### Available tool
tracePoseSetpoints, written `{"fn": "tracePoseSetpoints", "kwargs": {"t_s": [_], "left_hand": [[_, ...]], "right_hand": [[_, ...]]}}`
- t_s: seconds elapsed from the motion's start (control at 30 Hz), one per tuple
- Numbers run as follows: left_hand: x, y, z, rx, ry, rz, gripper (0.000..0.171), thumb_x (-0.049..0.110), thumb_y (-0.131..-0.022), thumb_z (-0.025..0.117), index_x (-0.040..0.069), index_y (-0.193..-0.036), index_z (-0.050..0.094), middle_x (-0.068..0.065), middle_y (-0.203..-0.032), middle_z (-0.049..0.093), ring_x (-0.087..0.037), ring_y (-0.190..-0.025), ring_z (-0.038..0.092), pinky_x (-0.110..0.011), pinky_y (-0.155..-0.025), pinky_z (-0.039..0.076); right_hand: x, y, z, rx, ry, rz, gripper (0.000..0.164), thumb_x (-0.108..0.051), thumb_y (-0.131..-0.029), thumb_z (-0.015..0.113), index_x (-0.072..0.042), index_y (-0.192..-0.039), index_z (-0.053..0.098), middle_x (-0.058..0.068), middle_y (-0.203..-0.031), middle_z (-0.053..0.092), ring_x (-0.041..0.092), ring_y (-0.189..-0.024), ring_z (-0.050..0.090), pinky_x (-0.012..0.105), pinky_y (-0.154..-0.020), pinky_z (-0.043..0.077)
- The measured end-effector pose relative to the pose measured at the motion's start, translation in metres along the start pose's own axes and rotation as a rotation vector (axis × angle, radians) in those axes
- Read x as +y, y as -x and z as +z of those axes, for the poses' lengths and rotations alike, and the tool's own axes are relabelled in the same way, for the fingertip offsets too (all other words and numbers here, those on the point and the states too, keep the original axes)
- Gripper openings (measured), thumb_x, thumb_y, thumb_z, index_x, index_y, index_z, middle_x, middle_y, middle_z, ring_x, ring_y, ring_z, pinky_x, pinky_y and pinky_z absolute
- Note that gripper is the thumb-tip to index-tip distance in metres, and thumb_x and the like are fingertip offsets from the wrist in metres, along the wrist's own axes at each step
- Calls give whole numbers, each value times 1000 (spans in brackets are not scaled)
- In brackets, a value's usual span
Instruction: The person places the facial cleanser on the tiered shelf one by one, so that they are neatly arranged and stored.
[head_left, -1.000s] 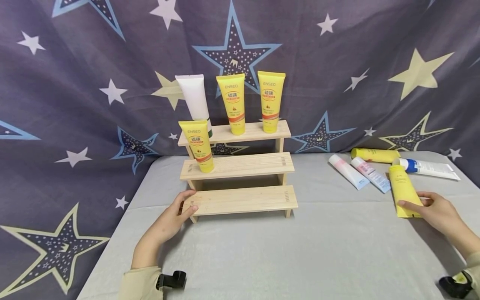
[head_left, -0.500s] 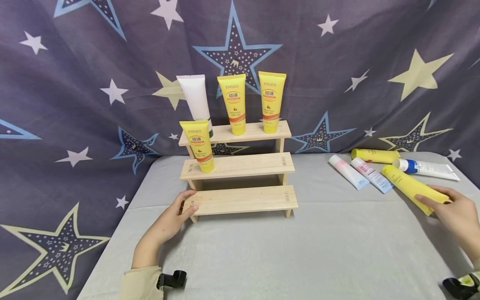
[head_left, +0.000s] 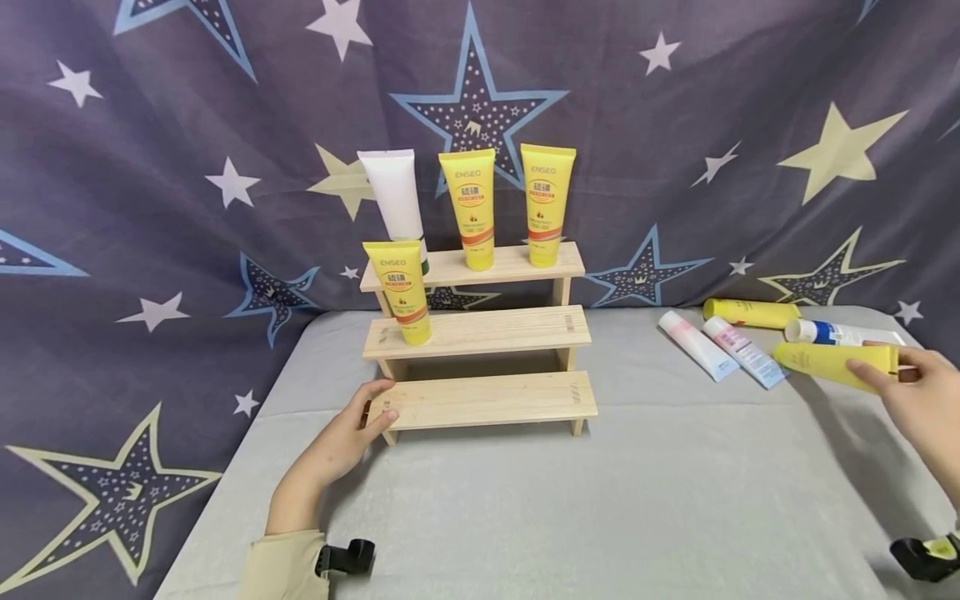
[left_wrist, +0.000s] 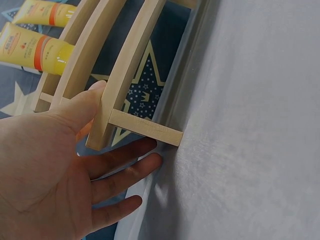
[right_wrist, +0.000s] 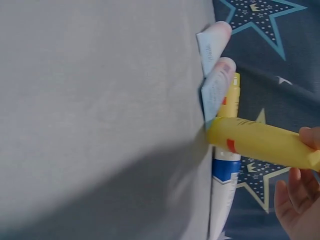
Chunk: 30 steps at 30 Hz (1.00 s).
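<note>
My left hand holds the left end of the lowest step of a three-step wooden display stand. In the left wrist view the thumb lies on the step, while the lower fingers stretch out beside the stand's leg. At the right, my right hand pinches a yellow squeeze tube by its flat crimped end. The tube is lifted, its cap end pointing left, above the lying tubes. In the right wrist view the thumb is on the yellow tube and other fingers are curled below it.
On the top step stand a white tube and two yellow tubes. Another yellow tube stands on the middle step's left. Lying at the right are two pink-and-blue tubes, a yellow tube and a white-and-blue tube.
My right hand has picked the yellow tube up off the table and turned it from nearly upright in view to almost level, moving right and up. The left hand stays on the stand.
</note>
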<state>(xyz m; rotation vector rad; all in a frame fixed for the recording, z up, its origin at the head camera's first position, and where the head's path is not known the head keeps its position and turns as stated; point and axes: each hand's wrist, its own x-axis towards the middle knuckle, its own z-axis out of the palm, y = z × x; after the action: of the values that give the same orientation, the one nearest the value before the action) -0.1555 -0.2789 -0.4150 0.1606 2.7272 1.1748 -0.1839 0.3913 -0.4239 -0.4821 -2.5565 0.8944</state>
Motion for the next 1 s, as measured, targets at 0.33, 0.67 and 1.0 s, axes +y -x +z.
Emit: {"fn": "tracePoseSetpoints", "kwargs": {"t_s": [0.33, 0.67, 1.0], "left_hand": [[-2, -2, 0, 4, -18, 1, 55, 43, -105, 46, 16, -150, 30, -30, -154, 30, -49, -139, 29, -64, -110, 26], [-4, -2, 0, -1, -7, 14, 54, 40, -105, 47, 16, -150, 30, -30, -154, 29, -50, -139, 29, -63, -111, 26], [-3, -1, 1, 1, 1, 18, 54, 41, -105, 46, 15, -150, 30, -30, -154, 29, -50, -139, 28, -63, -111, 25]], "right_hand": [[12, -11, 1, 83, -128, 34, 29, -29, -95, 69, -32, -123, 66, -4, -97, 43, 0, -77, 38, 14, -53, 35], [-64, 30, -20, 38, -2, -124, 44, -20, -96, 67, 10, -128, 59, 1, -92, 45, -4, -76, 34, 12, -56, 31], [-83, 42, -22, 23, -65, -257, 41, -21, -90, 74, 9, -118, 65, -32, -88, 45, -6, -73, 40, 10, -59, 33]]}}
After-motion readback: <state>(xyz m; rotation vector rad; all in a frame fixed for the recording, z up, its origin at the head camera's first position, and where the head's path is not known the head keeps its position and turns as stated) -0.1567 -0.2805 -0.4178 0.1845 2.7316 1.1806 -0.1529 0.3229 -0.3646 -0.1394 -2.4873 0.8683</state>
